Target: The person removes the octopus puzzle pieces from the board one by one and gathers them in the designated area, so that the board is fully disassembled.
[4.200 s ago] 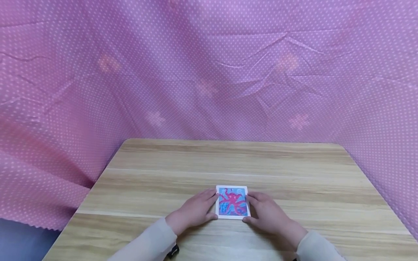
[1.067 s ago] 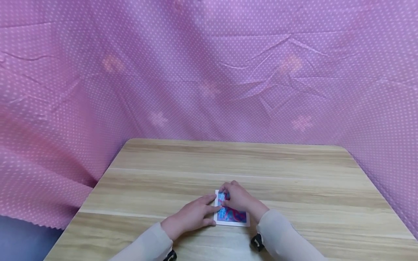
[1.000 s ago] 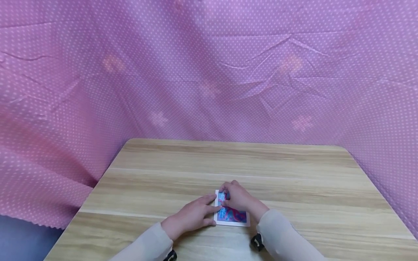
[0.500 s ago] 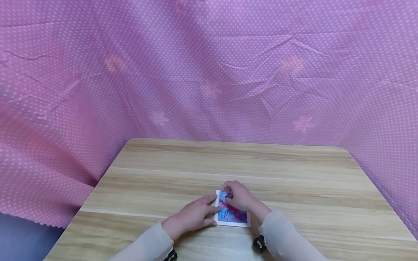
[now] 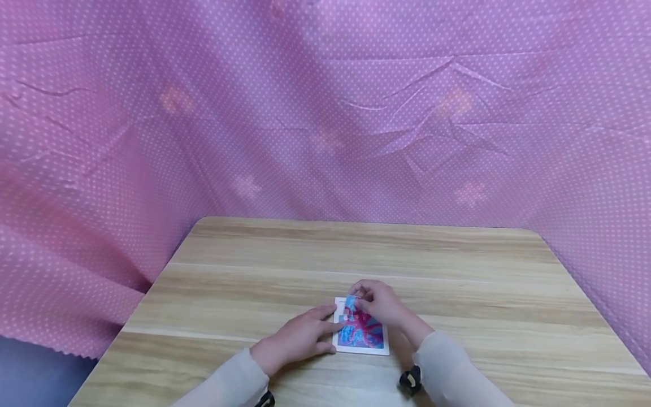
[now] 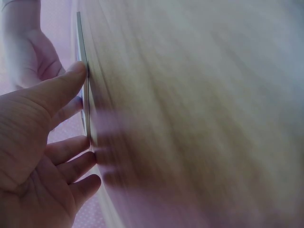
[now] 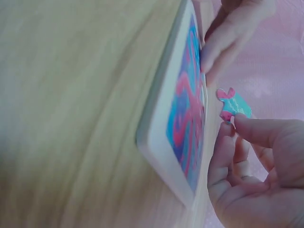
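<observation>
A small jigsaw puzzle [image 5: 362,338] with a red octopus on blue, in a white frame, lies flat on the table in front of me. My right hand [image 5: 381,304] pinches a jigsaw piece [image 7: 239,106] between thumb and fingers, lifted off the board. The piece is turquoise with pink-red bits. Its bare white spot shows at the picture's upper left corner. With fingers spread and fairly straight, my left hand [image 5: 300,334] steadies the frame's left side. Its index finger reaches onto the picture; in the left wrist view the thumb [image 6: 71,78] rests at the frame's near edge.
The wooden table [image 5: 244,249] stretches away on all sides of the puzzle. A pink dotted cloth [image 5: 325,113] hangs behind it and along both sides. Dark wrist straps [image 5: 409,380] show under the pale sleeves.
Earlier both hands held the frame's sides around a whole picture. My right hand then moved onto the upper left and has now lifted a piece out, drawing back right. The left hand stays.
</observation>
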Tool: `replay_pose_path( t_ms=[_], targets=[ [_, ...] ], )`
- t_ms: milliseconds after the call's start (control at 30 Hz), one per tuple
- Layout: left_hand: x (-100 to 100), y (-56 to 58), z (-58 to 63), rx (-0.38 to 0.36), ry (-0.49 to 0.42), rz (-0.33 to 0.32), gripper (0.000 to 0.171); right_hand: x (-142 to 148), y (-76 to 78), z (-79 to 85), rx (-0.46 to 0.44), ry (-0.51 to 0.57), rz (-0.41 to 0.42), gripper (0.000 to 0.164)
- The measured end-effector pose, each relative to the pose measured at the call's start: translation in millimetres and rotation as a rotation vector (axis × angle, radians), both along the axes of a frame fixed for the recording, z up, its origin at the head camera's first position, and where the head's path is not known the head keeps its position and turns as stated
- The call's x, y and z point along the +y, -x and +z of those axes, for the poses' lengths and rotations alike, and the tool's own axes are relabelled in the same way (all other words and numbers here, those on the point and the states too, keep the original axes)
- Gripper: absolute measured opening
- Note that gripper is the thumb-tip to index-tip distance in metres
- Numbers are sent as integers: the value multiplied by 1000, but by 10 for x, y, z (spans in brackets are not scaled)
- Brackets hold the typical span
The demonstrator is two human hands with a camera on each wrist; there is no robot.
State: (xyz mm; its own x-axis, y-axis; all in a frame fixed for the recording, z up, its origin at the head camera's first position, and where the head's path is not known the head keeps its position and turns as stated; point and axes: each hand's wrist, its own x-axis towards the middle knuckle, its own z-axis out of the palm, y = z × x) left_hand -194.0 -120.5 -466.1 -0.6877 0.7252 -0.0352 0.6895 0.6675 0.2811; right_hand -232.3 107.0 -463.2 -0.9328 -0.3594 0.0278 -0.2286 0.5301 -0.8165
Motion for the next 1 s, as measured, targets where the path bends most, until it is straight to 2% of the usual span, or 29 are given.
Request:
replay_pose_path(
  t_ms=[267, 467, 700, 1000],
  targets=[
    [-42, 77, 5, -19, 7, 0, 51, 244, 50, 46, -20, 64, -117, 17],
    [-71, 149, 1, -27, 13, 0, 51, 474, 83, 65, -39, 52, -177, 16],
    [-75, 146, 6, -20, 10, 10, 53, 689, 54, 56, -85, 22, -202, 19],
    [-69, 132, 28, -25, 20, 17, 53, 749, 24, 3, -113, -46, -221, 18]
  ],
)
